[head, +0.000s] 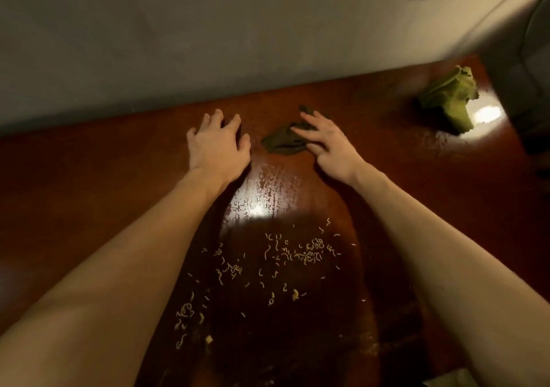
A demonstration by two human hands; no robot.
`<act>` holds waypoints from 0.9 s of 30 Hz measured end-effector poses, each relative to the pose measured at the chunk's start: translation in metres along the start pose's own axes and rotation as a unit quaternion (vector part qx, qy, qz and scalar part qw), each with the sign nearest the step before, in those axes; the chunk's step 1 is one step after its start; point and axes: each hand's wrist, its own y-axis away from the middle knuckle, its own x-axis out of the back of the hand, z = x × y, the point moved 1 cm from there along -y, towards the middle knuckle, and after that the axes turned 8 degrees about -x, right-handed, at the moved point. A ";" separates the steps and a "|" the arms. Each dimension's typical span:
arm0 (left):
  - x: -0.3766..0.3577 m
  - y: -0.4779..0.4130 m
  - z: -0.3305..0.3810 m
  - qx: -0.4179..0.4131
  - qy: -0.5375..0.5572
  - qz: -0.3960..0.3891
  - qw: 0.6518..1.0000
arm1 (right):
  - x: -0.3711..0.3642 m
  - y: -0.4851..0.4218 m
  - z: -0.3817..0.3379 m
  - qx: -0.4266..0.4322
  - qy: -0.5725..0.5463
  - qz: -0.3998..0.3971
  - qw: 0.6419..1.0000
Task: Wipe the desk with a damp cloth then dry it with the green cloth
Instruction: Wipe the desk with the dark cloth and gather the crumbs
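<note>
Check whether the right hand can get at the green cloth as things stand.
Likely yes: only bare desk lies between right hand and green cloth, though its fingers rest on the dark cloth.

Plain grey wall [208, 44], glossy reddish-brown desk [89, 178] pushed against it, dim room, bright glare patches on the wood.

Desk [89, 193]: 1, reddish-brown, across the lower frame.
Wall [208, 44]: 1, grey, upper frame.
Cloths: 2. One dark cloth [282, 142] at centre, one green cloth [449, 100] at upper right.
Hands: 2. Left hand [218, 145] and right hand [327, 145], both at centre.
Glare patches [259, 211] on the wood: 2, centre and upper right.
Noodle bits [268, 267], lower centre: dozens, too small and too many for an exact tally.
</note>
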 end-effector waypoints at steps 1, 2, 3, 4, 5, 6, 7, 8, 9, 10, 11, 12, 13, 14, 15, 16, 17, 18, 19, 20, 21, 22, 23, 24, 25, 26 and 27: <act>0.001 0.000 -0.001 -0.003 0.001 -0.011 1.000 | 0.005 0.009 0.009 -0.025 -0.004 0.012 1.000; 0.002 0.001 -0.002 -0.006 0.003 -0.020 1.000 | 0.008 0.019 0.015 -0.043 -0.005 0.021 0.999; 0.002 0.001 -0.003 -0.011 0.005 -0.027 1.000 | 0.010 0.032 0.019 -0.055 -0.004 0.029 0.998; 0.001 0.002 -0.004 -0.018 0.007 -0.029 0.999 | 0.008 0.045 0.020 -0.062 -0.003 0.033 0.998; 0.000 0.004 -0.004 -0.028 0.013 -0.026 0.999 | 0.003 0.059 0.018 -0.067 -0.003 0.036 0.997; -0.001 0.007 -0.003 -0.044 0.019 -0.021 0.999 | -0.004 0.075 0.014 -0.074 -0.005 0.040 0.996; -0.002 0.010 -0.001 -0.066 0.024 -0.015 0.997 | -0.013 0.092 0.007 -0.080 -0.007 0.047 0.996; -0.004 0.014 0.004 -0.091 0.025 -0.013 0.995 | -0.024 0.110 -0.002 -0.083 -0.009 0.055 0.995; -0.005 0.018 0.011 -0.114 0.026 -0.015 0.993 | -0.034 0.129 -0.012 -0.082 -0.015 0.061 0.995; -0.006 0.022 0.020 -0.135 0.029 -0.018 0.990 | -0.046 0.148 -0.022 -0.080 -0.026 0.062 0.995; -0.007 0.026 0.028 -0.155 0.032 -0.020 0.987 | -0.055 0.164 -0.031 -0.078 -0.041 0.059 0.994; -0.008 0.029 0.037 -0.176 0.034 -0.021 0.984 | -0.062 0.176 -0.037 -0.079 -0.053 0.052 0.994; -0.010 0.031 0.045 -0.200 0.035 -0.024 0.979 | -0.066 0.182 -0.039 -0.079 -0.058 0.046 0.994; -0.013 0.034 0.053 -0.222 0.035 -0.030 0.974 | -0.067 0.184 -0.037 -0.073 -0.061 0.038 0.995; -0.015 0.036 0.060 -0.238 0.036 -0.036 0.970 | -0.064 0.182 -0.034 -0.064 -0.061 0.030 0.996; -0.018 0.037 0.065 -0.245 0.038 -0.041 0.968 | -0.059 0.177 -0.030 -0.062 -0.057 0.022 0.996; -0.019 0.038 0.069 -0.243 0.042 -0.043 0.968 | -0.053 0.170 -0.023 -0.068 -0.052 0.017 0.996; -0.020 0.037 0.071 -0.235 0.048 -0.041 0.970 | -0.044 0.162 -0.017 -0.081 -0.051 0.015 0.995; -0.020 0.036 0.073 -0.225 0.054 -0.036 0.972 | -0.035 0.153 -0.008 -0.090 -0.051 0.021 0.994; -0.021 0.035 0.074 -0.216 0.058 -0.031 0.974 | -0.025 0.143 0.001 -0.092 -0.047 0.032 0.994; -0.022 0.035 0.076 -0.210 0.056 -0.026 0.976 | -0.014 0.134 0.010 -0.090 -0.038 0.042 0.994; -0.024 0.034 0.077 -0.207 0.050 -0.021 0.977 | -0.003 0.125 0.021 -0.090 -0.027 0.047 0.994; -0.025 0.034 0.079 -0.204 0.043 -0.016 0.978 | 0.007 0.116 0.031 -0.093 -0.019 0.048 0.994; -0.027 0.034 0.082 -0.198 0.038 -0.008 0.979 | 0.015 0.108 0.041 -0.099 -0.015 0.046 0.994; -0.028 0.035 0.085 -0.191 0.036 0.001 0.981 | 0.021 0.102 0.050 -0.107 -0.016 0.044 0.993; -0.029 0.035 0.088 -0.184 0.036 0.009 0.982 | 0.027 0.099 0.058 -0.117 -0.021 0.046 0.992; -0.029 0.035 0.091 -0.179 0.033 0.016 0.983 | 0.031 0.098 0.065 -0.128 -0.028 0.052 0.990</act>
